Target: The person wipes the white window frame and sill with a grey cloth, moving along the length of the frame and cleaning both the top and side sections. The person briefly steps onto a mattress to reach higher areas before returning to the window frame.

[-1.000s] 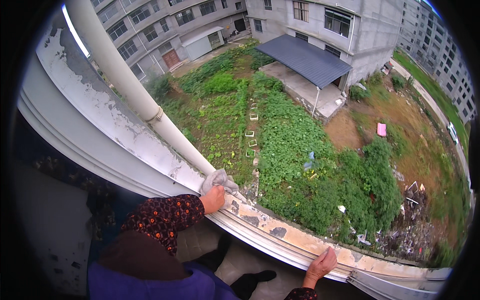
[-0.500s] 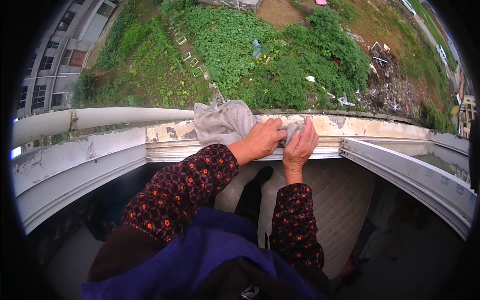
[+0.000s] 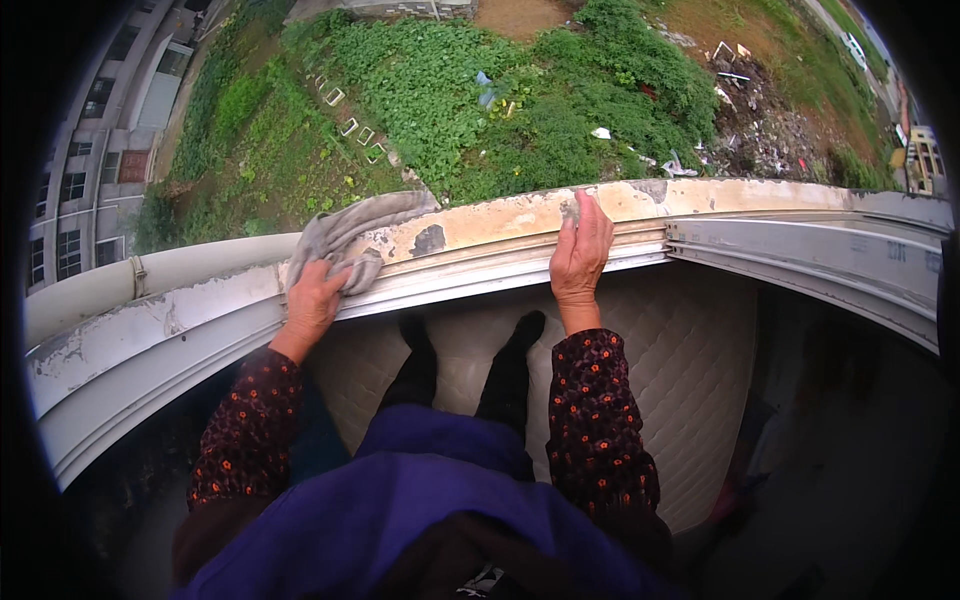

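Observation:
My left hand [image 3: 314,298] is closed round a crumpled grey cloth [image 3: 350,228], pressing it to the window track at the left. Part of the cloth lies spread over the worn outer sill [image 3: 488,218], whose paint is peeling. Farther right, my right hand [image 3: 582,252] rests on the sill with its fingers stretched forward over the edge, and no object shows in it. Below the sill runs the white window track [image 3: 470,268], passing between my two hands.
At the right a sliding window sash [image 3: 800,255] sits in the frame. A pale pipe [image 3: 215,262] runs outside at the left. Past the sill the view drops to green plants [image 3: 420,95] and scattered rubbish. My feet stand on a quilted, mattress-like surface [image 3: 660,400].
My left hand has moved left along the track with the cloth, away from my right hand. My right hand stays on the sill, its fingers now straighter. The view has shifted slightly.

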Available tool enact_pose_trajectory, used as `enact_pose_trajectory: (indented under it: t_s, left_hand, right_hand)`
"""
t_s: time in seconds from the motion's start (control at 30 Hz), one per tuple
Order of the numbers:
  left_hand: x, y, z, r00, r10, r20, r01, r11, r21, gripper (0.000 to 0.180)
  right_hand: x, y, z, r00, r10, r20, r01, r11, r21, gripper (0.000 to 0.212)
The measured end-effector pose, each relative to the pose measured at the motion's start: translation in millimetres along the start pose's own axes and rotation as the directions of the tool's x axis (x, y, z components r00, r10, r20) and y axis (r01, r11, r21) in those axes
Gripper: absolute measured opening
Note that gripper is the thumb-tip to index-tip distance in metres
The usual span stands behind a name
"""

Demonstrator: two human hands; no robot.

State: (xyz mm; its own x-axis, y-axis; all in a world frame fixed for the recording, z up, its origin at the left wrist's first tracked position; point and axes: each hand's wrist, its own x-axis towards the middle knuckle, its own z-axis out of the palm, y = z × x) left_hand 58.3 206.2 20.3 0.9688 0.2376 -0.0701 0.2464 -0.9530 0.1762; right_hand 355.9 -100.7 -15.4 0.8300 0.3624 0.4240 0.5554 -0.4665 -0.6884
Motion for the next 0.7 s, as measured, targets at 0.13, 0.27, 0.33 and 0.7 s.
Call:
enact_pose_trajectory:
  t_s: [0.13,0.27,0.33,0.7]
  left_hand:
    - [-5,-38,-38,0.966,-0.259,-0.012,0.259,0.966,-0.003,0.041]
    - [115,102,-56,0.981,-0.053,-0.189,-0.04,0.888,-0.458,0.047]
    - [165,187,-47,0.944,0.107,-0.311,-0.262,0.816,-0.516,0.052]
    - [234,366,67,0.94,0.341,-0.028,-0.326,0.868,-0.374,0.034]
  right_hand:
    - [-34,-26,-51,0.999,-0.029,0.041,0.024,0.994,0.11,0.04]
    - [-132,-39,-98,0.919,0.331,0.213,-0.358,0.928,0.102,0.037]
    - [-173,-43,-114,0.854,0.451,0.261,-0.479,0.877,0.052,0.037]
    - [-260,-33,-137,0.658,0.685,0.314,-0.685,0.717,-0.128,0.036]
